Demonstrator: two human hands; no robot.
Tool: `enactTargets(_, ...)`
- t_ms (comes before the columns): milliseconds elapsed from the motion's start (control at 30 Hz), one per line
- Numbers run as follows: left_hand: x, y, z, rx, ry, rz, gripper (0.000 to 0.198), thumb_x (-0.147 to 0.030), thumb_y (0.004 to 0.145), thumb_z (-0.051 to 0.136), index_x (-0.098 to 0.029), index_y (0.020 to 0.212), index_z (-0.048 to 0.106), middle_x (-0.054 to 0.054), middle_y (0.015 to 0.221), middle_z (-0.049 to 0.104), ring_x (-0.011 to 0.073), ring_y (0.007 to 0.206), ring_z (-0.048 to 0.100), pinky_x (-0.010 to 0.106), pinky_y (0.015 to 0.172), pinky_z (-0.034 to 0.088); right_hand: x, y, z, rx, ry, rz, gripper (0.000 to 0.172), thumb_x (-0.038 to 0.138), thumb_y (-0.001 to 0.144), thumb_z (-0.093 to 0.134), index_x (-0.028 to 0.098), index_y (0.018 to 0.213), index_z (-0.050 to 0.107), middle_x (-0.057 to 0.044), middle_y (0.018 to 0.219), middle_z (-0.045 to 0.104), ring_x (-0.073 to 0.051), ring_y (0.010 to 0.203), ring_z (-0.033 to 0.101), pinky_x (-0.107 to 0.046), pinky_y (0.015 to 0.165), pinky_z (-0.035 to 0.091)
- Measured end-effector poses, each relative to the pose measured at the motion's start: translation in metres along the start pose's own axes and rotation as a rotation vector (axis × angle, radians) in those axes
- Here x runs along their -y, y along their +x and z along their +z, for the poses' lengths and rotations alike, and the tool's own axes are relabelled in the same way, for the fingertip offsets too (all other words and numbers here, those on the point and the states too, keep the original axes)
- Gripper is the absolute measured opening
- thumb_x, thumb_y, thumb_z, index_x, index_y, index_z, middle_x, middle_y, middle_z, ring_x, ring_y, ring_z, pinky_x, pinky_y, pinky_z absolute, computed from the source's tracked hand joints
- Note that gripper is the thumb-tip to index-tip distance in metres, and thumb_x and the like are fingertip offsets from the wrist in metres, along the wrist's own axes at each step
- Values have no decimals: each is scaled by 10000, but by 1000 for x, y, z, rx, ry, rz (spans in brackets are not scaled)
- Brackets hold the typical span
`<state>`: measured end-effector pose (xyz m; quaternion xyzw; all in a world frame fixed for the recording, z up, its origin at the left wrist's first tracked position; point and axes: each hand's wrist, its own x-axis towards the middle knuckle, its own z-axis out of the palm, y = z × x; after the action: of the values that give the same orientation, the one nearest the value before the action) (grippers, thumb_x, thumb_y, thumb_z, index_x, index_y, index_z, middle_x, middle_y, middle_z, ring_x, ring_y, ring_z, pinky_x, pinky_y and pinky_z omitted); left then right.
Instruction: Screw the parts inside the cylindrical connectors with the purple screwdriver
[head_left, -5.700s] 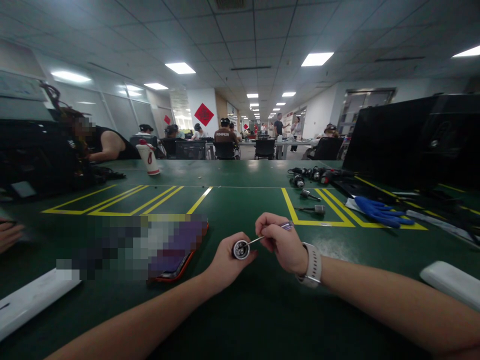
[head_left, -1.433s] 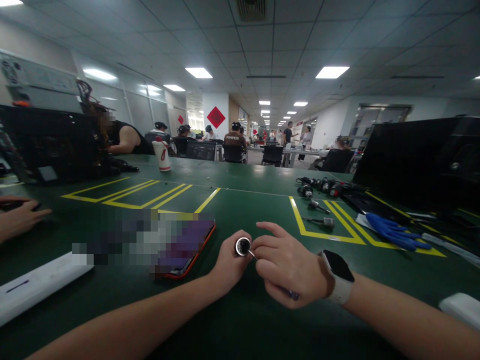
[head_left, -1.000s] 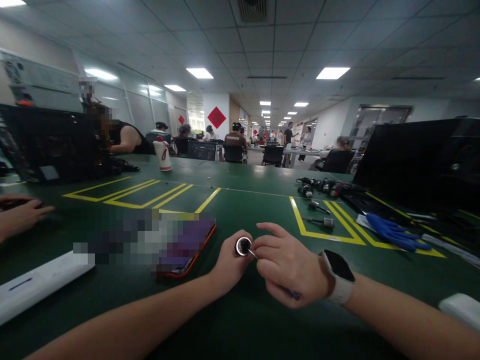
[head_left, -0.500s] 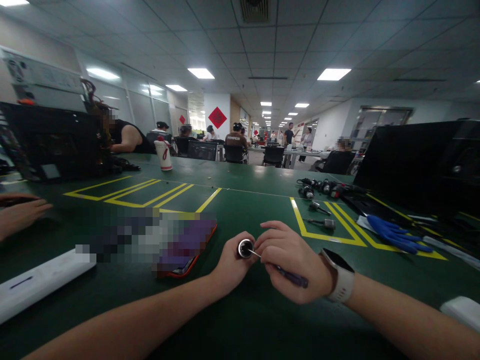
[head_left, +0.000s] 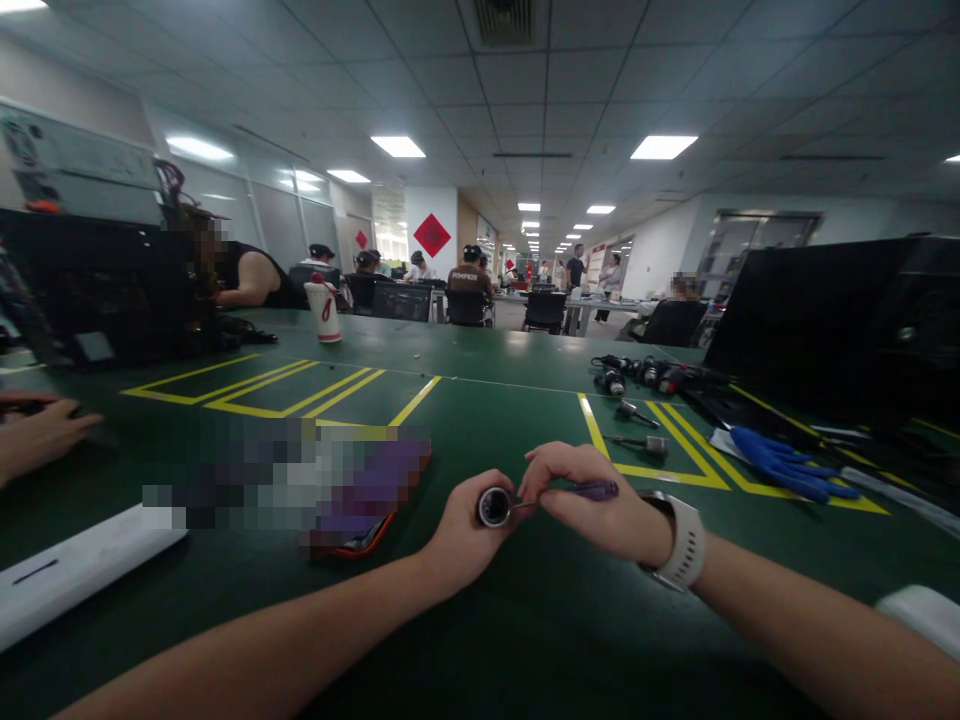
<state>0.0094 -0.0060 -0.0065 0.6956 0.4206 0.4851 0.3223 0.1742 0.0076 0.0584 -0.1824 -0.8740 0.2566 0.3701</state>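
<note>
My left hand point(head_left: 461, 530) is wrapped round a short dark cylinder point(head_left: 494, 508) whose silver-rimmed open end faces me. Inside the rim it looks dark, and the details are too small to make out. Close on its right, my right hand point(head_left: 577, 495) is closed on a thin screwdriver point(head_left: 598, 490) with a dark purple handle. The metal shaft points left, its tip at the cylinder's rim; whether they touch I cannot tell. A phone in a red-edged case point(head_left: 375, 490) lies left of my left hand.
Beyond my right hand lie small metal-and-black parts point(head_left: 652, 446) and a blue glove point(head_left: 784, 465). Dark monitors stand at right point(head_left: 817, 330) and left. A paper cup point(head_left: 324, 308) stands at the back. A long white box point(head_left: 90, 570) and another person's hand point(head_left: 45, 435) are at left.
The screwdriver has swung: its handle, which pointed down to the right, is now raised and nearly level. My right hand has rolled with it. The left hand keeps its hold on the cylinder.
</note>
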Motion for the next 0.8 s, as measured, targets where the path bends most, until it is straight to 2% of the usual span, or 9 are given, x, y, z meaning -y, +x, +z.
enactTargets(400,2,-1,-2,-5,115,36,130,-257,699,614,-163,679,527,-25,636,514,123,581,466,237,541,369,10,-3,0,12,-131,-156,123,119,705,405,189,645,485,-16,653,611,-150,638,557,-398,853,417)
enactTargets(633,-1,-2,-1,1,113,35,113,-244,690,620,-161,679,544,-19,629,537,129,576,477,240,534,377,10,-2,-1,60,-165,-129,114,113,694,405,191,635,463,-13,649,603,-146,623,548,-405,860,411)
enactTargets(800,0,-1,-1,-12,145,33,108,-222,684,614,-162,665,525,-23,623,521,124,569,466,236,525,364,10,-1,-3,39,-143,-128,126,115,688,402,188,609,467,-22,634,599,-153,623,552,-408,846,418)
